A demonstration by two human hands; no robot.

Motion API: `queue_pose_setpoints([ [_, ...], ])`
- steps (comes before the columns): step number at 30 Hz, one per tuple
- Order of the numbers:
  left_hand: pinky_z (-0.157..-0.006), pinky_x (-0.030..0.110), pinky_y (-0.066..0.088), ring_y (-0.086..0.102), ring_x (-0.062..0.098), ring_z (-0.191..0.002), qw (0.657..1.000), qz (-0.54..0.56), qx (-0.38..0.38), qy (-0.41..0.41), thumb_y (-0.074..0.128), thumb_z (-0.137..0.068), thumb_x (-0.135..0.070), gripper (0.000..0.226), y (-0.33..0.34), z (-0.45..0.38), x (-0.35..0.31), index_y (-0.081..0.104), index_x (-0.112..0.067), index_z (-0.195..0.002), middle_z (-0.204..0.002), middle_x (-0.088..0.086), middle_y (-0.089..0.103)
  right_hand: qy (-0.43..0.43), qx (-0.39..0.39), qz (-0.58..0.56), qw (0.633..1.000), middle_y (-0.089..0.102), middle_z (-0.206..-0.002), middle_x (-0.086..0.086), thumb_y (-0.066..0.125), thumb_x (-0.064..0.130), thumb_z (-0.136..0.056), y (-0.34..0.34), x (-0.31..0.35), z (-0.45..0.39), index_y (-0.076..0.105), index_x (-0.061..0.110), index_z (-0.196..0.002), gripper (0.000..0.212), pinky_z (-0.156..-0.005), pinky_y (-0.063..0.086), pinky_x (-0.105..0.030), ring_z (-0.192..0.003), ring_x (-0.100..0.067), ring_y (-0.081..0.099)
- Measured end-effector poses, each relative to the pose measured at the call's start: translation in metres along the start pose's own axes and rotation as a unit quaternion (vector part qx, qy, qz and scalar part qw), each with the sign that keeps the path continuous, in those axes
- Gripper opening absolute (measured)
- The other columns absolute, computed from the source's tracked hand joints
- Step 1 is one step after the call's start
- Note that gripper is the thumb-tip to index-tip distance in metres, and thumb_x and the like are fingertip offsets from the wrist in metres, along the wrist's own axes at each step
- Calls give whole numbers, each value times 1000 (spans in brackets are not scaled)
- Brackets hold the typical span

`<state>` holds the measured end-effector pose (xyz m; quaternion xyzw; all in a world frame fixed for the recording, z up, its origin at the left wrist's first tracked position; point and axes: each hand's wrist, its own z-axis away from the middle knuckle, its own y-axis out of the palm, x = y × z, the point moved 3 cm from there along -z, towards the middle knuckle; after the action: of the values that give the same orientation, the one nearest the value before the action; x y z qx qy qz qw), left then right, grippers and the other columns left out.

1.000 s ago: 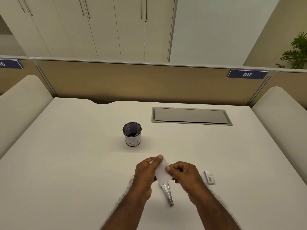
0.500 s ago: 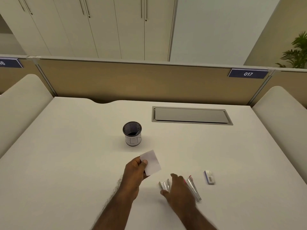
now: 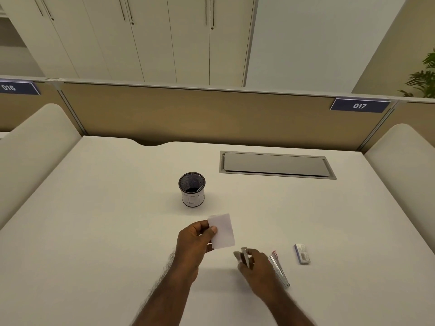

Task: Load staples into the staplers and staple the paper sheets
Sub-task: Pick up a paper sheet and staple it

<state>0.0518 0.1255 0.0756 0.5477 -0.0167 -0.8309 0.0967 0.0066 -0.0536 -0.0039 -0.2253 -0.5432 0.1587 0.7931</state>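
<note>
My left hand (image 3: 195, 241) pinches a small white paper sheet (image 3: 223, 231) by its left edge, holding it up above the white desk (image 3: 94, 231). My right hand (image 3: 256, 267) is closed around a small silver stapler (image 3: 243, 256), lifted just off the desk below and right of the paper. A second stapler (image 3: 279, 270), silver with a red tip, lies on the desk just right of my right hand. Further right lies a small box of staples (image 3: 302, 254).
A black mesh pen cup (image 3: 191, 191) with a white label stands beyond the hands. A grey cable hatch (image 3: 275, 164) is set into the desk at the back right. A tan partition (image 3: 211, 116) closes the far edge, with padded dividers at both sides.
My right hand let go of the paper, dropped to the desk and picked up the silver stapler. My left hand kept the paper and shifted slightly left.
</note>
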Motion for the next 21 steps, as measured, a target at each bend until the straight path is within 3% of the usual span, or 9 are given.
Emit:
queue_pose_setpoints([
  [2, -62, 28, 58, 71, 24, -83, 1000, 2, -16, 8, 65, -88, -1, 15, -3, -1, -2, 71, -13, -94, -93, 5, 75, 3, 49, -117, 992, 69, -98, 2, 67, 7, -83, -18, 18, 2, 64, 23, -106, 28, -64, 48, -15, -72, -9, 61],
  [5, -65, 32, 59, 71, 23, -83, 999, -3, -34, 24, 66, -87, 0, 14, -4, -2, -5, 72, -12, -94, -92, 5, 75, -5, 109, -199, 974, 68, -100, 0, 65, 22, -75, -46, 45, 8, 66, 26, -108, 33, -66, 52, -22, -74, -12, 58],
  [7, -65, 31, 60, 71, 22, -81, 999, -15, -38, 35, 66, -87, -1, 15, -3, -1, -7, 72, -13, -94, -90, 5, 75, -15, 139, -192, 971, 67, -97, 4, 62, 27, -76, -62, 64, 12, 66, 26, -114, 38, -64, 50, -25, -76, -9, 57],
  [10, -62, 28, 59, 67, 20, -78, 997, -52, -31, 57, 68, -86, -4, 14, 2, 1, -11, 73, -14, -95, -90, 7, 74, -55, 158, -157, 973, 65, -90, 11, 64, 29, -90, -79, 89, 16, 68, 29, -115, 26, -58, 42, -25, -72, -7, 51],
  [12, -66, 34, 61, 66, 21, -77, 995, -70, -25, 71, 69, -86, -6, 16, 5, 3, -14, 72, -21, -90, -89, 4, 74, -74, 166, -129, 975, 63, -80, 17, 62, 28, -92, -85, 98, 16, 69, 32, -112, 21, -56, 38, -21, -66, -4, 46],
  [17, -78, 45, 58, 69, 31, -84, 991, -97, -13, 95, 71, -85, -9, 20, 9, 6, -20, 72, -29, -84, -86, -5, 75, -69, 179, -73, 979, 62, -68, 22, 66, 20, -89, -92, 103, 11, 69, 19, -106, 17, -52, 37, -7, -56, 7, 50],
  [21, -76, 42, 58, 66, 21, -76, 986, -127, 8, 106, 71, -85, -11, 22, 13, 9, -23, 71, -33, -81, -82, -10, 74, -64, 194, -37, 978, 62, -61, 24, 67, 21, -89, -91, 104, 9, 70, 13, -105, 18, -51, 35, -5, -53, 7, 50],
])
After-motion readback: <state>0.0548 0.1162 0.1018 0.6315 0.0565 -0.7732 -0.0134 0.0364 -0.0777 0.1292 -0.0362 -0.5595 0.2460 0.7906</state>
